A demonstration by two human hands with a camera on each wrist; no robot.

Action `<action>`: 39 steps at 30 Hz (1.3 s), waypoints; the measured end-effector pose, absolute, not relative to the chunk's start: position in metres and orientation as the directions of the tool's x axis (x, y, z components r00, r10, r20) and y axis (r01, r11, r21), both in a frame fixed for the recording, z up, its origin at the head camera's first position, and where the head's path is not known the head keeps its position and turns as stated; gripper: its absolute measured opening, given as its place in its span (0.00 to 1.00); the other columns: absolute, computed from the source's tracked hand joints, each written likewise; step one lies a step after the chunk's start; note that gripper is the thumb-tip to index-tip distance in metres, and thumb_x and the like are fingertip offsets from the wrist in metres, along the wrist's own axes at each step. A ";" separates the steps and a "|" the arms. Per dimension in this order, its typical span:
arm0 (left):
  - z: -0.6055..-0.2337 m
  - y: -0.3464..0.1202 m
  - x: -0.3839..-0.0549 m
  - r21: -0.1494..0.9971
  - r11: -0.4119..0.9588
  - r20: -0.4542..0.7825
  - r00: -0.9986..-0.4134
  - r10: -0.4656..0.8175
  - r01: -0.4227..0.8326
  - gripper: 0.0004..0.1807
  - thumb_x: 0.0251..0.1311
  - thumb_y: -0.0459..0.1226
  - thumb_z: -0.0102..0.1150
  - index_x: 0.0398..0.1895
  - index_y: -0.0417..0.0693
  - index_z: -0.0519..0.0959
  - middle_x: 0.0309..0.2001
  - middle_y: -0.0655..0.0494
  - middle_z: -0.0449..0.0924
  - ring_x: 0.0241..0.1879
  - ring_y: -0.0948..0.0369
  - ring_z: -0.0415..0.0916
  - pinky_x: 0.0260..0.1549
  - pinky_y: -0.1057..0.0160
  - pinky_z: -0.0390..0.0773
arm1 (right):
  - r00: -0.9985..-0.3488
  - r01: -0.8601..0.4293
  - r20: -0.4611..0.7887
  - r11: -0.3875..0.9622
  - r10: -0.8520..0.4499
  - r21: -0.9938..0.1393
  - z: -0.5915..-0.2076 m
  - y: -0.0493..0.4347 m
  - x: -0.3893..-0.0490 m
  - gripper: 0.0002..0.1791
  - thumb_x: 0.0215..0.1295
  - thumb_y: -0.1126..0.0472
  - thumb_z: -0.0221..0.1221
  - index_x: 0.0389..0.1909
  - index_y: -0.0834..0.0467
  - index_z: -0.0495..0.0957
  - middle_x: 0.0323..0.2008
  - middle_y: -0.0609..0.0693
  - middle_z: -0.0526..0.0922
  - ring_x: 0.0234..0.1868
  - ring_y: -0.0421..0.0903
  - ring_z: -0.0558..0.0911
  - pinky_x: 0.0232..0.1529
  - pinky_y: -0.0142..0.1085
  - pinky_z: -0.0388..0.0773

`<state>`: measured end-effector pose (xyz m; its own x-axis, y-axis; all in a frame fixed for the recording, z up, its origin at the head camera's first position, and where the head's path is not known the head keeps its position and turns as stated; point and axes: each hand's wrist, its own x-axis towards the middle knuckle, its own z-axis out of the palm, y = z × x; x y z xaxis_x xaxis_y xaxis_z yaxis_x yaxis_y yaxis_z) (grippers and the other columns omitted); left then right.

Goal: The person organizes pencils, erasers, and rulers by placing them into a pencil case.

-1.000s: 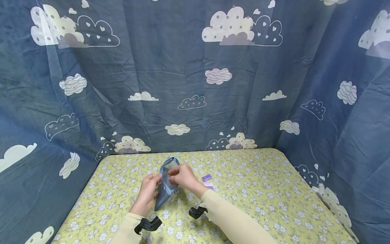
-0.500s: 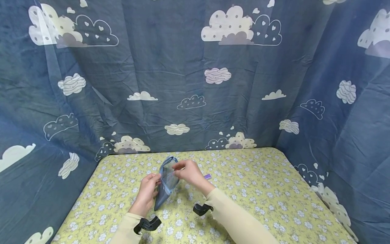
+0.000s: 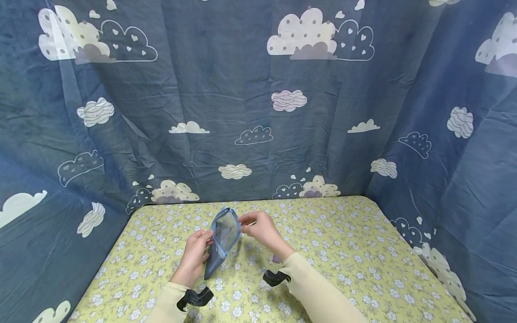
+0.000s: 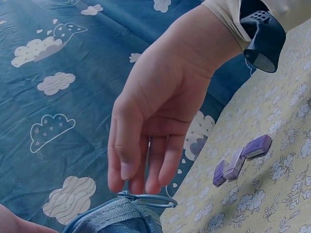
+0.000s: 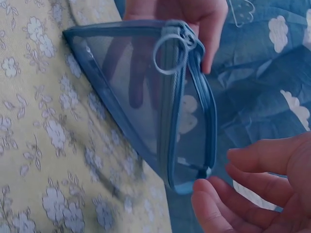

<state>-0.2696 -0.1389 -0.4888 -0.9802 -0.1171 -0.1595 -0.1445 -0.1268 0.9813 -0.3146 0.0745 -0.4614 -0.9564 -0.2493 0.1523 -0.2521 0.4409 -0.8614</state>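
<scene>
Gripping the mesh pouch (image 3: 223, 240) upright over the floral table (image 3: 343, 251) with the left hand (image 3: 196, 252); right hand (image 3: 260, 229) hovering released beside it. Likely handling light, floppy, best pinched along the zipper edge (image 5: 172, 121).

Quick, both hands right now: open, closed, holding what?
Left hand: holds the blue mesh pouch.
Right hand: open, fingers relaxed beside the pouch, holding nothing.
</scene>
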 end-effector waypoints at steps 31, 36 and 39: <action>-0.488 -0.140 -0.269 0.982 -0.120 -0.158 -0.981 -0.109 -0.145 0.14 0.74 0.41 0.53 0.42 0.36 0.72 0.53 0.41 0.73 0.52 0.48 0.70 0.53 0.43 0.64 | -0.991 -0.130 0.119 0.453 -0.053 -0.882 -0.490 0.146 -0.332 0.16 0.58 0.70 0.67 0.49 0.62 0.84 0.44 0.58 0.86 0.39 0.48 0.85 0.40 0.41 0.82; -0.488 -0.140 -0.268 0.982 -0.122 -0.156 -0.982 -0.106 -0.143 0.14 0.74 0.41 0.53 0.42 0.35 0.72 0.52 0.41 0.73 0.51 0.48 0.70 0.52 0.44 0.64 | -0.996 -0.084 0.078 0.423 -0.031 -0.902 -0.496 0.153 -0.331 0.19 0.58 0.73 0.66 0.52 0.66 0.82 0.45 0.63 0.85 0.38 0.49 0.85 0.40 0.44 0.83; -0.488 -0.140 -0.268 0.982 -0.122 -0.157 -0.982 -0.107 -0.144 0.13 0.74 0.41 0.52 0.41 0.37 0.73 0.52 0.42 0.73 0.51 0.48 0.70 0.53 0.43 0.64 | -0.996 -0.088 0.084 0.424 -0.028 -0.902 -0.501 0.156 -0.332 0.19 0.58 0.73 0.66 0.52 0.67 0.82 0.46 0.65 0.84 0.37 0.49 0.85 0.40 0.45 0.83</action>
